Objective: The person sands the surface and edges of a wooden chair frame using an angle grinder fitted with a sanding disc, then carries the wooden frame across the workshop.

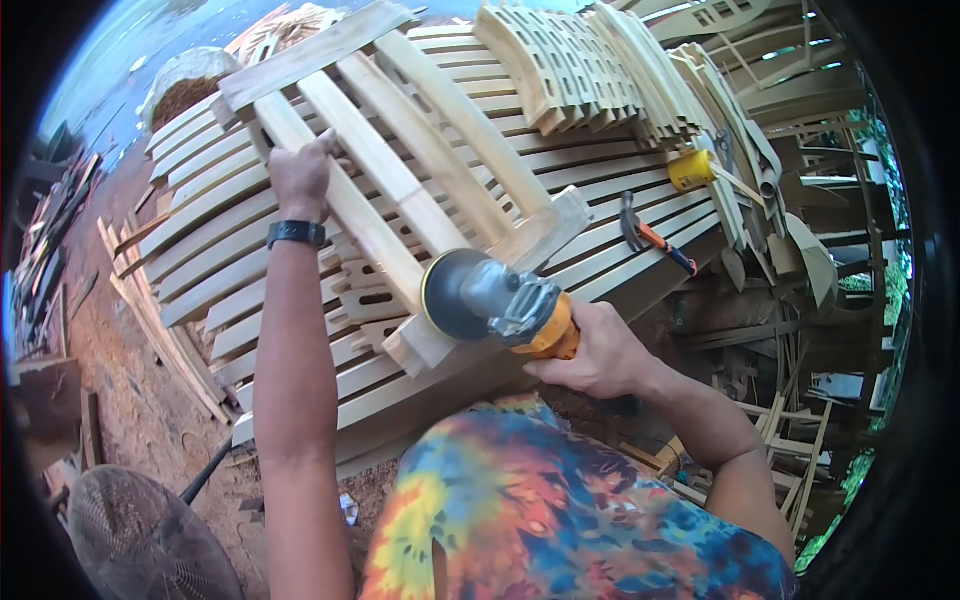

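My right hand (pixel 605 352) is wrapped round the yellow body of an angle grinder (pixel 515 305). Its round dark disc (pixel 455 295) lies against the near end of a slatted wooden frame (pixel 400 185), where the slats meet the crosspiece. My left hand (pixel 302 178), with a dark watch on the wrist, is closed round the leftmost slat of that frame, towards its far end. The frame rests tilted on a pile of long curved slats (pixel 215 240). Part of the near crosspiece is hidden behind the disc.
A hammer (pixel 652 232) with an orange and black handle lies on the slats to the right. Beyond it are a yellow container (pixel 690 170) and stacked slotted wooden pieces (pixel 560 75). A fan (pixel 145 535) stands at lower left; loose strips (pixel 165 310) lie on the ground.
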`<state>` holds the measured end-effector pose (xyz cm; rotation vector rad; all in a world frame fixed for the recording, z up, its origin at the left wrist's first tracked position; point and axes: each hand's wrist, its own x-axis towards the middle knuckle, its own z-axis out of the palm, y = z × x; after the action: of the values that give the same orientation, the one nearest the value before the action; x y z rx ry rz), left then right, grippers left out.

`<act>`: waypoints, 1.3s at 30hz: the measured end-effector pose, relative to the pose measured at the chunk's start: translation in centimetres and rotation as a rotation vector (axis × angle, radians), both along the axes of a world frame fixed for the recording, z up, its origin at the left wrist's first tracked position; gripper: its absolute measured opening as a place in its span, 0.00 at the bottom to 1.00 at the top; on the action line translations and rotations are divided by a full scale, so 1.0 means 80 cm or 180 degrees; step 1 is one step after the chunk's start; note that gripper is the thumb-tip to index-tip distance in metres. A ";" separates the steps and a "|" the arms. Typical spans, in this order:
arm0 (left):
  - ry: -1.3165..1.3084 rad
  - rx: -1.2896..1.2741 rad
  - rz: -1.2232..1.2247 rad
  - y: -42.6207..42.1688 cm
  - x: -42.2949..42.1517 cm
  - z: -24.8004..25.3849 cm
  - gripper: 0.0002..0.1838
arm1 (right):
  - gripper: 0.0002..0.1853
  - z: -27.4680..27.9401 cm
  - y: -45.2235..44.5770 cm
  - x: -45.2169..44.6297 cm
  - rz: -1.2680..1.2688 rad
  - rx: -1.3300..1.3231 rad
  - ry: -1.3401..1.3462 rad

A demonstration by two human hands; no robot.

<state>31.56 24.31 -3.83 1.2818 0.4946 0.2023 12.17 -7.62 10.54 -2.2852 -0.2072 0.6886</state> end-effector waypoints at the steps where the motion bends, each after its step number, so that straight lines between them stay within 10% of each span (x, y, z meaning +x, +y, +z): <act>1: 0.0029 0.0031 -0.0019 0.001 0.002 -0.001 0.15 | 0.28 0.000 -0.001 0.002 -0.0006 -0.0058 0.0013; 18: -0.0090 -0.0068 -0.0141 0.007 0.004 -0.013 0.16 | 0.30 0.035 -0.113 0.035 -0.0991 -0.1733 -0.1047; 23: 0.0012 -0.0010 -0.0312 0.018 0.010 -0.029 0.23 | 0.27 0.031 -0.152 0.010 -0.1665 -0.1088 -0.1575; 26: -0.0109 0.0796 0.0267 0.017 -0.005 -0.026 0.28 | 0.20 0.019 -0.157 -0.028 -0.2369 0.0232 -0.0992; 28: -0.0527 0.2782 0.0748 0.001 -0.052 0.001 0.34 | 0.18 0.000 -0.160 -0.053 -0.2511 0.0609 -0.0876; 32: -0.0523 0.4280 -0.1602 -0.089 -0.176 0.063 0.48 | 0.16 -0.040 -0.160 -0.083 -0.3045 0.1515 -0.0700; 39: 0.0091 0.5068 -0.2066 -0.234 -0.284 0.043 0.54 | 0.20 -0.073 -0.211 -0.070 -0.2941 0.2314 -0.0387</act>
<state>8.85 5.60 -0.40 2.9107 -0.2230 -0.0190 6.56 -24.47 4.66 -1.4666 0.4587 -0.0331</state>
